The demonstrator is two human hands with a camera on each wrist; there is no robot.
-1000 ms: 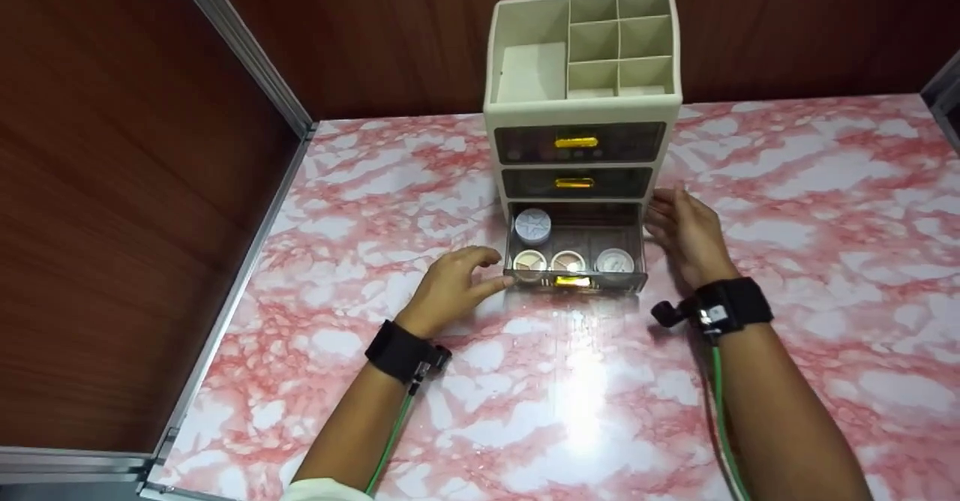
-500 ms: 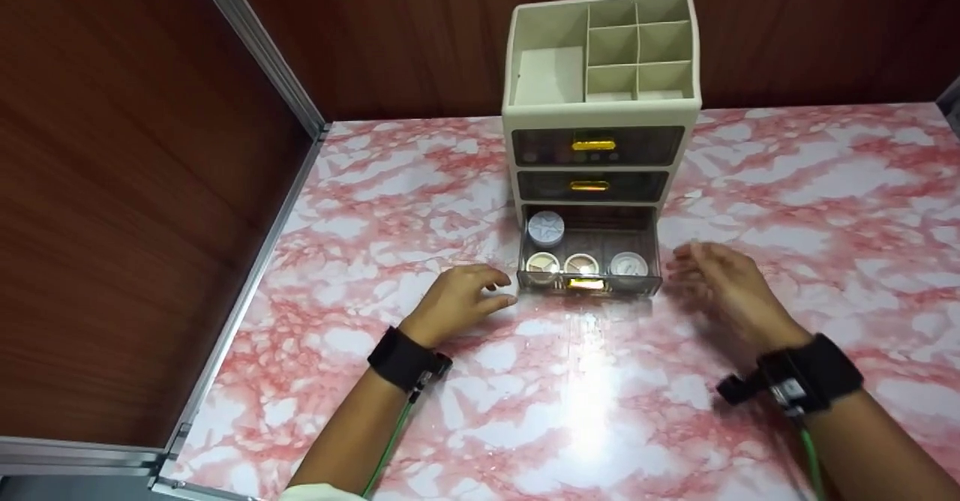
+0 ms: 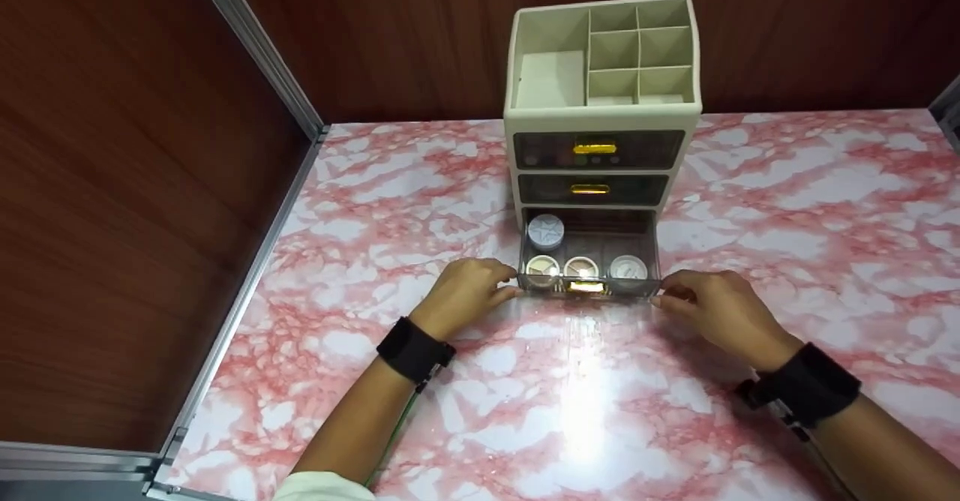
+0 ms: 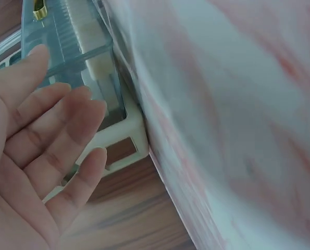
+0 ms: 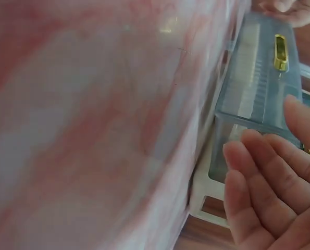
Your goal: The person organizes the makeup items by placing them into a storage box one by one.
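Note:
A cream drawer cabinet (image 3: 602,121) stands at the back, its see-through bottom drawer (image 3: 600,242) pulled out. Inside are a pale round tin with a star lid (image 3: 546,231), two round makeup palettes (image 3: 542,271) and a white round container (image 3: 628,269). My left hand (image 3: 466,295) is at the drawer's front left corner, thumb by the front panel and relaxed fingers along the side (image 4: 50,135). On the opposite corner, my right hand (image 3: 724,312) has its thumb at the front and slightly bent fingers beside the wall (image 5: 269,182).
Two closed drawers with gold handles (image 3: 594,148) are above the bottom one. The cabinet's top has several open compartments (image 3: 551,77). A red-and-white marbled tabletop (image 3: 360,208) lies beneath, bounded by a brown panel (image 3: 142,223) at left and another (image 3: 420,36) behind.
My right hand has drawn back from beside the cabinet, then come in to the drawer's front right corner. My left hand has shifted slightly onto the left corner. The drawer stays out.

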